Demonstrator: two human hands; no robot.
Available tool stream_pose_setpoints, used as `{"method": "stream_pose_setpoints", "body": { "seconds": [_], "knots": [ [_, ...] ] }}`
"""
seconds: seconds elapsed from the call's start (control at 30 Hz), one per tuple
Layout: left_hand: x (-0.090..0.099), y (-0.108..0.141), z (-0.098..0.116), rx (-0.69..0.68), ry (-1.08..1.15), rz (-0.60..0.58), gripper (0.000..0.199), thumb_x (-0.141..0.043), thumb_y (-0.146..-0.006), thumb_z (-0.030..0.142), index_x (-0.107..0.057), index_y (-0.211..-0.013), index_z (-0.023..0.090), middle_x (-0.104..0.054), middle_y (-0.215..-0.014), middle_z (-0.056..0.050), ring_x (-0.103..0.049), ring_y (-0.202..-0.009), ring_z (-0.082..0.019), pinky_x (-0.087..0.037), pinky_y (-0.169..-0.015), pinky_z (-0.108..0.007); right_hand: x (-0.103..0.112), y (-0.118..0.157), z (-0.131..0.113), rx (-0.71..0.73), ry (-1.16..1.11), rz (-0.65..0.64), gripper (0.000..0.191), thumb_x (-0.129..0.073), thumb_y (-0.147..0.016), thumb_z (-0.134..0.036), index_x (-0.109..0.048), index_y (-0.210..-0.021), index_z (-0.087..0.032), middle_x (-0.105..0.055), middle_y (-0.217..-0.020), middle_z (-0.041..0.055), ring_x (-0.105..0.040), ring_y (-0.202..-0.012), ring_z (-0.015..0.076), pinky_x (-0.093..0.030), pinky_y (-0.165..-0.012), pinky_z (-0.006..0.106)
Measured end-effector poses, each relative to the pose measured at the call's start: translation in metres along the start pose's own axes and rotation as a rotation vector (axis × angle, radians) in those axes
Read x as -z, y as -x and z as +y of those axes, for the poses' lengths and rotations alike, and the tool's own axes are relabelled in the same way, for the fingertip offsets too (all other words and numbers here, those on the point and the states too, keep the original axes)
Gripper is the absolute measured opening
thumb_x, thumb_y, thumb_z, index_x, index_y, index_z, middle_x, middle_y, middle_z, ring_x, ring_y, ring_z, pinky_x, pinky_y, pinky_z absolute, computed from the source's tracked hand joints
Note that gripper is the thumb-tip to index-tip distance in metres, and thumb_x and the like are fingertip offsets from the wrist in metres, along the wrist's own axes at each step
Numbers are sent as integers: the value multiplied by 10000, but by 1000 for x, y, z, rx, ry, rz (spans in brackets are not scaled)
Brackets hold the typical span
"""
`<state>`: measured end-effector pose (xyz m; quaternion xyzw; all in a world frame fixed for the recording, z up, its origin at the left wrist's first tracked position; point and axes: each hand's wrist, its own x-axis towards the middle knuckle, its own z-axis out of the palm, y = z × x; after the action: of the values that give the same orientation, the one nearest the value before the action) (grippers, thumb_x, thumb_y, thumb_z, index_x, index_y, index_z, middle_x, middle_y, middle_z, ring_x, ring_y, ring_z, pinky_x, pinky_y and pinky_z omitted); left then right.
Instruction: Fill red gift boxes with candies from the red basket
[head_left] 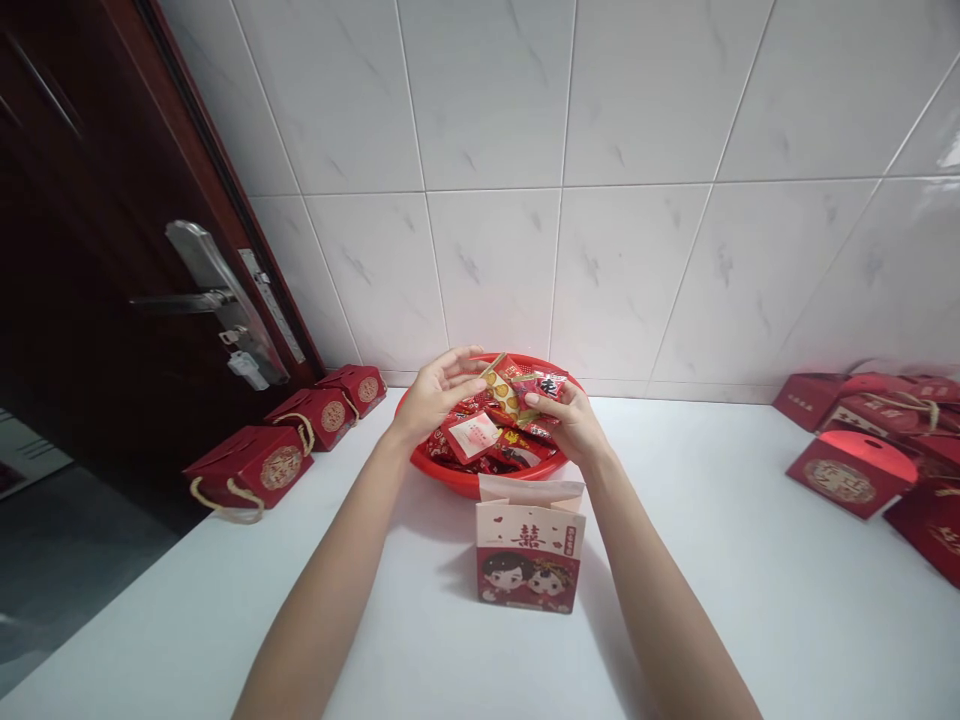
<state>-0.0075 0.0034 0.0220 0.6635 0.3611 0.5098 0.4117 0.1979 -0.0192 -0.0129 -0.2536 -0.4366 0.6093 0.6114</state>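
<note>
A red plastic basket (450,482) full of small wrapped snack packets stands against the tiled wall. My left hand (439,393) is over its left side, thumb and fingers closed on the edge of a yellow-and-red snack packet (502,395). At the right side of the basket, my right hand (576,425) pinches a small red candy packet (527,384) under its thumb. A white-edged packet (474,437) lies on the pile between the hands. Just in front of the basket, a red-and-white gift box (529,560) stands upright with its top flaps up, between my forearms.
Three closed red boxes with rope handles (262,468) line the table's left edge, beside a dark door with a metal handle (217,300). Several more red boxes (851,475) are piled at the right. The tiled wall (495,270) bounds the white table (697,540) behind.
</note>
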Motion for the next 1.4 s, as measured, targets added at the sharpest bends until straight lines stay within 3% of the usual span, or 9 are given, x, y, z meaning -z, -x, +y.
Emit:
{"method": "stream_pose_setpoints", "body": {
  "seconds": [0.2, 0.4, 0.53, 0.73, 0.8, 0.93, 1.1, 1.27, 1.4],
  "knots": [
    [43, 1, -6, 211, -672, -148, 305, -741, -693, 493, -755, -807, 211, -792, -877, -49, -716, -846, -266, -541, -738, -326, 4, -3, 4, 19, -22, 35, 349, -939, -555, -309, -719, -805, -205, -778, -827, 23, -716, -738, 200, -596, -654, 294],
    [25, -3, -28, 252, -733, -182, 256, -781, -605, 323, -783, -837, 214, -738, -667, -2, -672, -607, -223, -486, -559, -285, 2, -3, 2, 12, -5, 65, 371, -941, -541, -294, -720, -826, -206, -773, -808, 21, -713, -718, 200, -575, -622, 288],
    [13, -12, -39, 159, -699, 11, 310, -682, -739, 294, -761, -1027, 214, -790, -985, -41, -726, -861, -231, -543, -749, -292, 2, -3, 1, -6, 9, 77, 374, -942, -533, -307, -729, -820, -197, -773, -805, 25, -707, -714, 190, -575, -626, 285],
    [25, -13, -33, 116, -744, 200, 463, -531, -881, 352, -644, -1284, 153, -705, -1282, -152, -706, -1061, -286, -530, -925, -396, 0, -3, 0, -21, -25, 91, 390, -949, -494, -295, -744, -811, -195, -774, -802, 17, -706, -721, 189, -572, -607, 274],
    [29, -10, -28, 127, -767, 130, 398, -563, -853, 356, -711, -1170, 166, -735, -1229, -134, -695, -1086, -295, -512, -953, -391, -1, -3, 0, -18, -36, 81, 377, -943, -502, -285, -750, -814, -195, -777, -805, 21, -708, -723, 192, -572, -615, 276],
    [30, -2, -23, 236, -751, -238, 176, -726, -671, 346, -785, -776, 217, -796, -797, -28, -734, -776, -252, -541, -734, -300, -2, -2, -1, -10, -31, 74, 357, -934, -520, -274, -750, -817, -202, -783, -812, 31, -711, -717, 203, -571, -618, 288],
    [12, 2, -28, 341, -862, -681, 373, -779, -550, 287, -812, -920, 248, -798, -855, -17, -722, -796, -242, -498, -657, -255, -1, -2, 0, -5, -21, 71, 359, -942, -517, -292, -749, -807, -203, -779, -812, 24, -715, -727, 202, -581, -621, 289],
    [1, 0, -27, 290, -917, -672, 439, -715, -601, 276, -804, -1029, 231, -769, -824, -21, -698, -785, -236, -474, -632, -254, 0, -3, 1, -2, -14, 65, 370, -943, -527, -297, -737, -820, -205, -772, -799, 20, -714, -707, 206, -581, -612, 306],
    [9, -1, -20, 206, -768, -511, 467, -679, -599, 239, -797, -1049, 198, -779, -907, -39, -697, -851, -252, -521, -740, -297, 1, -3, 1, -1, -9, 62, 369, -934, -536, -298, -751, -843, -204, -777, -807, 31, -708, -695, 203, -564, -589, 291]
  ]
}}
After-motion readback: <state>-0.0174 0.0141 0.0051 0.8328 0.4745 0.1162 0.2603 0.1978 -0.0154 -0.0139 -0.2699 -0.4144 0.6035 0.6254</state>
